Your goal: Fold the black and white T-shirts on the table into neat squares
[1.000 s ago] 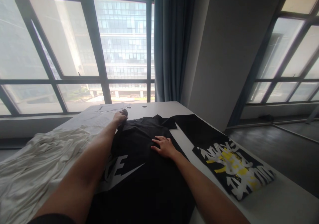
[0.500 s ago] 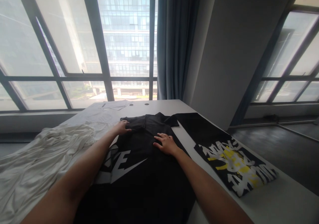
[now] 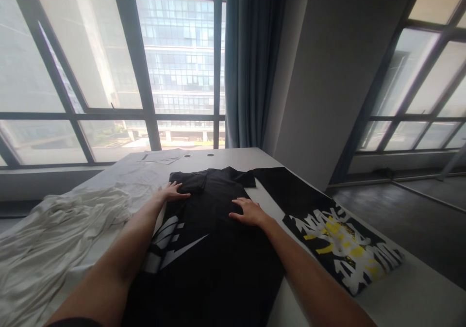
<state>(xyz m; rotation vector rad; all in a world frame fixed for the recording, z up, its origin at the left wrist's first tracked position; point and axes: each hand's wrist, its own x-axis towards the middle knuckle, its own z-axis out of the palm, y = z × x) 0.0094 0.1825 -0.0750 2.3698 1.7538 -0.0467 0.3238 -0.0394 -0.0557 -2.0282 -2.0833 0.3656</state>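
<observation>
A black T-shirt [image 3: 218, 249] with a white swoosh and part of some lettering lies spread on the white table [image 3: 240, 156], its left side folded inward. My left hand [image 3: 173, 191] rests on the upper left edge of the shirt, near the folded sleeve, with thumb and fingers apart. On the right half of the shirt lies my right hand [image 3: 248, 212], its fingers spread over the cloth. Neither hand grips the fabric. The near end of the shirt runs out of view between my forearms.
To the right lies a folded black garment [image 3: 338, 244] with white and yellow graphics. Crumpled white cloth [image 3: 83, 225] covers the table's left side. Papers [image 3: 165, 156] lie at the far left. Beyond stand windows, a blue curtain [image 3: 245, 65] and a pillar.
My left hand has slid slightly toward me along the left edge, and more of the lettering is folded under. My right hand has shifted a little right. The camera view has turned slightly right.
</observation>
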